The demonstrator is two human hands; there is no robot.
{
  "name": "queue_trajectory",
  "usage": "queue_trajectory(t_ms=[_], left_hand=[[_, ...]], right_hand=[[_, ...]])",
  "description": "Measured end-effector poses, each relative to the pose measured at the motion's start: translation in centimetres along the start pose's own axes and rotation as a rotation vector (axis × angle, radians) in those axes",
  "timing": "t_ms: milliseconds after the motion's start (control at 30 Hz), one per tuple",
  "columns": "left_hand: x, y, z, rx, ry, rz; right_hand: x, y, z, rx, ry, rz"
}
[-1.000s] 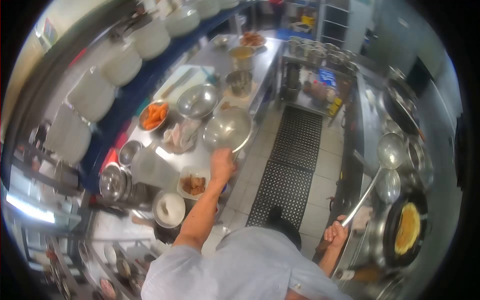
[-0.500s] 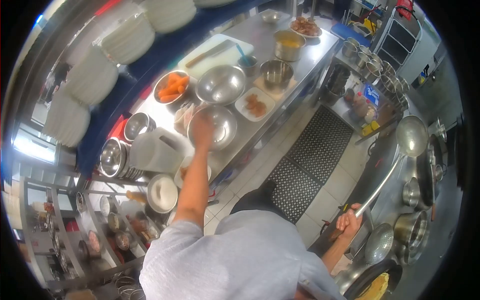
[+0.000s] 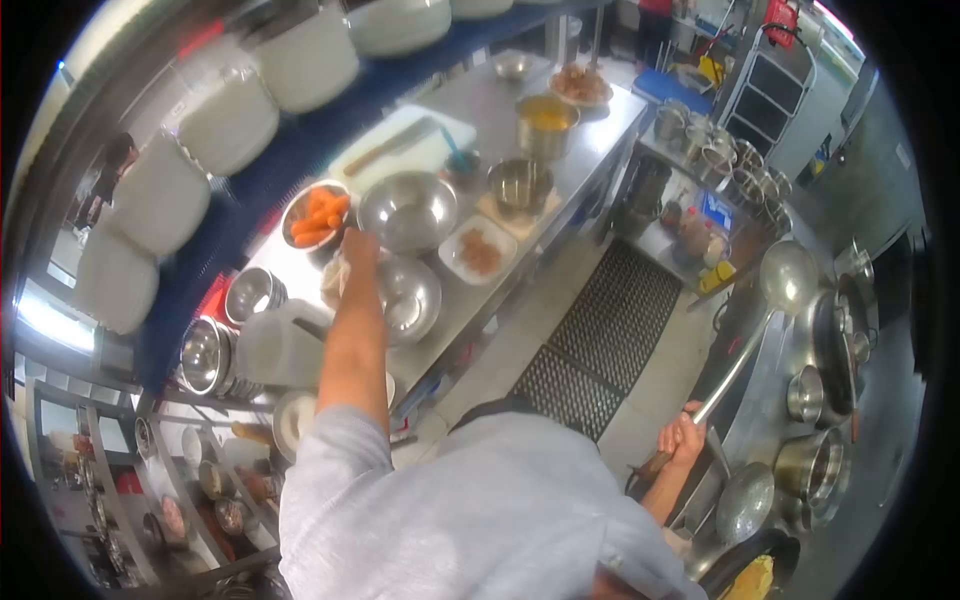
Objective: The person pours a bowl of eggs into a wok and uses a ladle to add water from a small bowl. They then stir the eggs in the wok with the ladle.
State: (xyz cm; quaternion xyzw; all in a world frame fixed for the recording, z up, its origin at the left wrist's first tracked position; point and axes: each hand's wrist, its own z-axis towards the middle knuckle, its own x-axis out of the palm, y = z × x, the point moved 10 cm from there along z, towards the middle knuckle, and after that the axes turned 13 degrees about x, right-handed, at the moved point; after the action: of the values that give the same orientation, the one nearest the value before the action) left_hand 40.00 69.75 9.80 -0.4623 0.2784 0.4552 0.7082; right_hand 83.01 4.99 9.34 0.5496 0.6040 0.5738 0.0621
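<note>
My left hand (image 3: 360, 247) reaches over the steel counter, between the bowl of orange carrots (image 3: 318, 216) and a large steel bowl (image 3: 408, 212). Its fingers are blurred and hidden, and a pale cloth (image 3: 338, 280) lies right beside it. Just to the right of my left forearm sits a second steel bowl (image 3: 408, 300). A white dish of brown food pieces (image 3: 479, 250) stands near the counter edge. On the right, my right hand (image 3: 682, 438) is closed round the long handle of a ladle (image 3: 789, 277), whose round metal bowl points away from me.
A knife (image 3: 390, 148) lies on a white cutting board (image 3: 440, 130). Farther back stand a pot of yellow liquid (image 3: 546, 122) and a plate of food (image 3: 581, 86). A pan with yellow food (image 3: 750, 578) is at the lower right. Black mats (image 3: 620, 310) cover part of the floor.
My left hand has moved from over the lower steel bowl to beside the carrot bowl. My right hand still grips the ladle. The whole view has shifted slightly.
</note>
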Motion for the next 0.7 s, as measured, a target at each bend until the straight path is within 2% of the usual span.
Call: queue_trajectory(t_ms=[67, 100, 167, 200, 267, 300, 367, 433, 467, 567, 667, 700], left_hand=[[2.2, -0.4, 0.9, 0.136, 0.269, 0.193], [3.0, -2.1, 1.3, 0.14, 0.306, 0.134], [3.9, -0.5, 0.8, 0.032, 0.366, 0.044], [3.9, 1.6, 0.9, -0.138, 0.247, -0.089], [5.7, 3.3, 1.0, -0.25, 0.247, -0.314], [7.6, 4.0, 2.8, 0.044, 0.209, -0.285], [8.9, 2.1, 3.2, 0.451, 0.267, -0.107], [6.6, 1.9, 3.0, 0.103, 0.274, -0.425], [6.9, 2.9, 1.0, -0.37, 0.192, -0.879], [7.9, 3.6, 1.3, -0.458, 0.208, -0.921], [7.8, 3.0, 1.0, -0.564, 0.1, -1.147], [7.7, 2.3, 1.1, -0.545, 0.133, -1.158]], right_hand=[[0.0, 0.3, 1.3, 0.025, 0.004, 0.024], [-0.3, 1.3, 2.3, -0.005, -0.019, 0.056], [-0.6, 1.3, 2.6, 0.019, -0.042, 0.054], [-0.3, 1.3, 2.8, 0.016, -0.04, 0.05], [-0.4, 1.0, 3.0, 0.021, -0.055, 0.037], [-0.5, 0.6, 2.9, 0.035, -0.064, 0.038], [-0.2, 0.1, 2.6, 0.05, -0.086, 0.05], [-0.2, -0.5, 2.8, 0.069, -0.094, 0.065], [-0.2, -0.9, 2.8, 0.089, -0.1, 0.066], [0.4, -0.8, 3.0, 0.11, -0.065, 0.107], [0.5, -0.9, 3.2, 0.102, -0.071, 0.102], [0.6, -1.0, 3.3, 0.096, -0.067, 0.107]])
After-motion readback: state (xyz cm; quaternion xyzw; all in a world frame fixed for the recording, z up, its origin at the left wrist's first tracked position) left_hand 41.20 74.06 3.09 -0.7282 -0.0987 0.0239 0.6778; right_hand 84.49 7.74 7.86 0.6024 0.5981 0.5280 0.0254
